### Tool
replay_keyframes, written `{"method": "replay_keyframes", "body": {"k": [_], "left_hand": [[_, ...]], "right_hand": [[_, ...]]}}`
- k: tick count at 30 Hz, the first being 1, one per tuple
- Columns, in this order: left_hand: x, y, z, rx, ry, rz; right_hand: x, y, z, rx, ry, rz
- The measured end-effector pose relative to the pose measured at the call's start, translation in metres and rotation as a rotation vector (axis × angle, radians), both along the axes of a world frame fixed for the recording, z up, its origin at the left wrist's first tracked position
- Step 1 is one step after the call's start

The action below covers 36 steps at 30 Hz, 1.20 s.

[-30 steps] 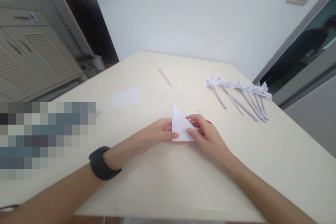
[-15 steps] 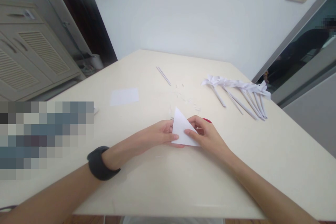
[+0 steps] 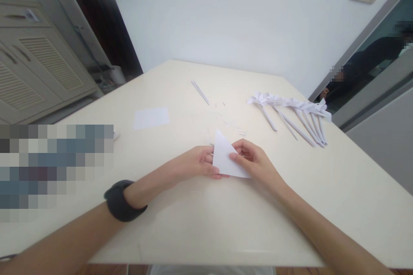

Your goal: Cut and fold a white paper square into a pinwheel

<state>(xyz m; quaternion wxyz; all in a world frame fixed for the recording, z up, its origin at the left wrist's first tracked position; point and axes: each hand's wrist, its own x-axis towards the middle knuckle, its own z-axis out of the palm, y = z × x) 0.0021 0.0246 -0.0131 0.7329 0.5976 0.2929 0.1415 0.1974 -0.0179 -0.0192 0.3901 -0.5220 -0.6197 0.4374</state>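
Observation:
Between my two hands, a little above the table's near middle, is a white paper triangle [image 3: 225,159] with its point up and away from me. My left hand [image 3: 201,161] is closed on its lower left corner, thumb in front and fingers behind. On the slanted right edge, my right hand [image 3: 253,157] pinches the paper between thumb and fingers. Part of the fingers is hidden behind the sheet. Small white paper scraps [image 3: 230,122] lie just beyond the triangle.
Several rolled paper stems with a folded paper top [image 3: 290,105] lie at the right of the white table [image 3: 200,227]. Two thin paper sticks [image 3: 200,92] lie at the back, a flat paper sheet [image 3: 151,118] at the left. A person [image 3: 368,62] is beyond the doorway.
The triangle and my right hand have shifted slightly to the right, and my left thumb sits a bit lower on the corner. Both hands keep hold of the paper.

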Motion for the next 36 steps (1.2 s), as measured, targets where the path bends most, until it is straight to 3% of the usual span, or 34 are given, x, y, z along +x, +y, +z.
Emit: {"method": "replay_keyframes", "body": {"k": [10, 19, 36], "left_hand": [[0.0012, 0.0024, -0.0057, 0.097, 0.033, 0.026], [0.0046, -0.0017, 0.0041, 0.058, 0.003, 0.13], [-0.0011, 0.0003, 0.001, 0.051, -0.08, 0.252]], "right_hand": [[0.0023, -0.0011, -0.0005, 0.004, 0.002, -0.034], [0.0017, -0.0047, 0.0025, 0.015, 0.008, -0.043], [0.0018, -0.0019, 0.0004, 0.006, 0.099, -0.095]]}}
